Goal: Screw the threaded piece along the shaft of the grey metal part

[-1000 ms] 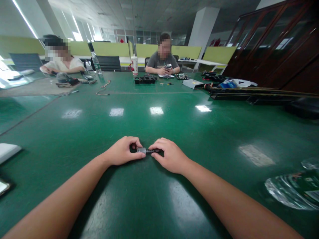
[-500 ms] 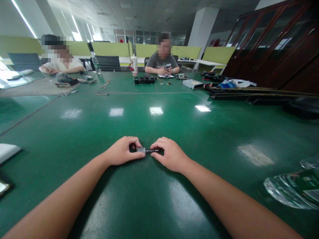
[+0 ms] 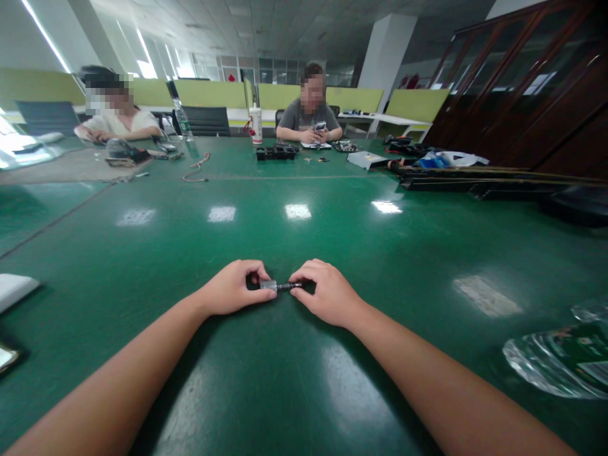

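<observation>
Low over the green table (image 3: 294,367), both hands meet at a small metal part. My left hand (image 3: 236,288) pinches its silver cylinder (image 3: 268,285) between thumb and fingers. A thin dark rod (image 3: 284,287) sticks out of the cylinder to the right. My right hand (image 3: 327,292) is closed on that rod, thumb and fingertips near its far end. The rod lies roughly level, in line with the cylinder. Whether the two pieces are joined inside cannot be seen, and the exact kind of part is too small to tell.
A clear plastic bottle (image 3: 560,361) lies at the right edge. A white object (image 3: 16,291) sits at the left edge. Across the table are a black tray-like part (image 3: 276,152), a cord (image 3: 196,168), a white bottle (image 3: 256,125) and two seated people, one holding a phone (image 3: 320,126).
My right fingertips have shifted slightly right along the rod, leaving a little more of it bare beside the cylinder. My left hand stays in place.
</observation>
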The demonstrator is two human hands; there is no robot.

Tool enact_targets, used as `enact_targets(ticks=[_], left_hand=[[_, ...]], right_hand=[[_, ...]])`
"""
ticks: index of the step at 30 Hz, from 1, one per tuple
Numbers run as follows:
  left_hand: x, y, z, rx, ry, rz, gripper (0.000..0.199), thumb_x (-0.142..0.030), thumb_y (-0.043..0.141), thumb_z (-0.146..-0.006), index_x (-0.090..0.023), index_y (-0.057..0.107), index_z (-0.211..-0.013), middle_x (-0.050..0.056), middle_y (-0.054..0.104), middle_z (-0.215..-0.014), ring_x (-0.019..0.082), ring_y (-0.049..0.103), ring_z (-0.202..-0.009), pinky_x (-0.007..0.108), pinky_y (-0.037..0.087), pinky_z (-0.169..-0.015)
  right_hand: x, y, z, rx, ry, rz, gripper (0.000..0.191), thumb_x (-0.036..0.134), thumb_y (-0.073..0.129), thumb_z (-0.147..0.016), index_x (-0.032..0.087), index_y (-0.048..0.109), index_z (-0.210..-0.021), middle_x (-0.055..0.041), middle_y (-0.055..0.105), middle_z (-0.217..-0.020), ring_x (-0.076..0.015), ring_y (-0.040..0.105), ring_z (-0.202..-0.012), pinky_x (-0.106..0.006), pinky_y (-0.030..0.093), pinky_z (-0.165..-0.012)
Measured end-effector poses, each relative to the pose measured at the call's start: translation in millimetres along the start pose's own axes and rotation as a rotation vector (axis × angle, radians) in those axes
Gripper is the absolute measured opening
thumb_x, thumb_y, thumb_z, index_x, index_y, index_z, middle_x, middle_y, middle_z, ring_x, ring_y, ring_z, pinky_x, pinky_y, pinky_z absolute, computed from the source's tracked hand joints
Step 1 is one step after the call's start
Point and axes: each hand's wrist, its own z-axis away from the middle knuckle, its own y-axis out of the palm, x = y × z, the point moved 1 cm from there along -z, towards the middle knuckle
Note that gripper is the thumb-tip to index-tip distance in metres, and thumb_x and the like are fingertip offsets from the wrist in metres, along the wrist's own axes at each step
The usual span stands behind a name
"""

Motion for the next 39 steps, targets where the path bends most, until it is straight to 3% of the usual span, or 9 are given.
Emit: enact_targets(ticks=[32, 39], left_hand=[[2, 0.7, 0, -0.013, -0.016, 0.004, 0.031, -0.047, 0.072, -0.078, -0.017, 0.066, -0.083, 0.000, 0.068, -0.078, 0.016, 0.059, -0.071, 0.026, 0.042, -0.065], [2, 0.6, 0, -0.007, -0.028, -0.009, 0.031, -0.047, 0.071, -0.079, -0.017, 0.064, -0.083, 0.001, 0.070, -0.082, 0.018, 0.061, -0.075, 0.027, 0.042, -0.068]], right_hand=[[-10, -7, 0, 0.000, 0.035, 0.059, 0.010, 0.016, 0.069, -0.078, 0.021, 0.071, -0.087, -0.0021, 0.068, -0.086, -0.0178, 0.060, -0.085, -0.032, 0.044, -0.079], [-18, -18, 0, -0.009, 0.194, 0.210, 0.007, 0.019, 0.067, -0.079, 0.020, 0.073, -0.083, -0.0037, 0.069, -0.083, -0.0191, 0.060, -0.083, -0.033, 0.044, -0.076]])
